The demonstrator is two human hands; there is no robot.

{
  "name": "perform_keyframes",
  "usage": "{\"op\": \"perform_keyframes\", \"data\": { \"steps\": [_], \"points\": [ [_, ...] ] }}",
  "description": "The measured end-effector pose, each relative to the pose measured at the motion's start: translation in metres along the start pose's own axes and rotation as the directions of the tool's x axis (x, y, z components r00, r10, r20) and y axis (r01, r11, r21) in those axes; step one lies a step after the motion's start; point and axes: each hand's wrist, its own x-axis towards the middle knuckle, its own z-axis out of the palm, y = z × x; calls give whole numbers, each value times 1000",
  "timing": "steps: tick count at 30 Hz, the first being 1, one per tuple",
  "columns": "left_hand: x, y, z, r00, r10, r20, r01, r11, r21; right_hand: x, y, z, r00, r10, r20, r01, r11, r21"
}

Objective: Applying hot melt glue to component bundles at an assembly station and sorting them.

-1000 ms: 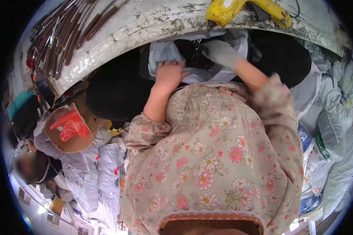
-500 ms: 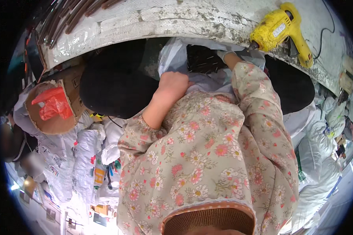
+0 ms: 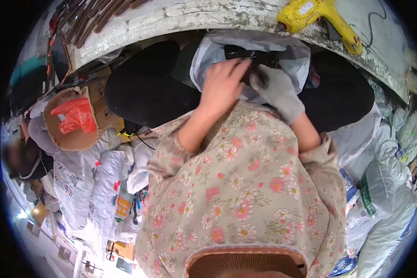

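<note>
A white plastic bag (image 3: 201, 58) stands open between my knees, with dark, shiny things (image 3: 259, 56) inside that I cannot make out singly. Over its near rim my bare left hand (image 3: 221, 85) is held with fingers stretched out, slightly blurred. My right hand (image 3: 280, 90), in a pale grey glove with darkened fingertips, is close beside it, its fingers curled inward. Something dark shows between the two hands, but its kind is hidden by fingers and blur.
A yellow glue gun (image 3: 317, 17) with a cord lies on the worn white tabletop (image 3: 208, 19). Several dark brown sticks (image 3: 95, 21) are at its far left. A carton (image 3: 72, 141) holding a red plastic bag (image 3: 74, 116) stands at left, with stuffed sacks (image 3: 380, 190) at right.
My right hand has come up out of the white bag toward me. My left hand has left its closed hold at the bag's rim and moved right, fingers extended, beside the right hand.
</note>
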Motion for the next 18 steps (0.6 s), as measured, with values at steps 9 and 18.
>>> {"op": "perform_keyframes", "data": {
  "steps": [9,18],
  "points": [
    [22,15,-39,801,-589,-109,-258,-175,-950,-38,-11,-11,979,-41,-201,189,561,806],
    [13,4,-65,808,-572,-140,-390,-342,-855,-42,-47,18,936,-304,176,15,535,845]
  ]
}}
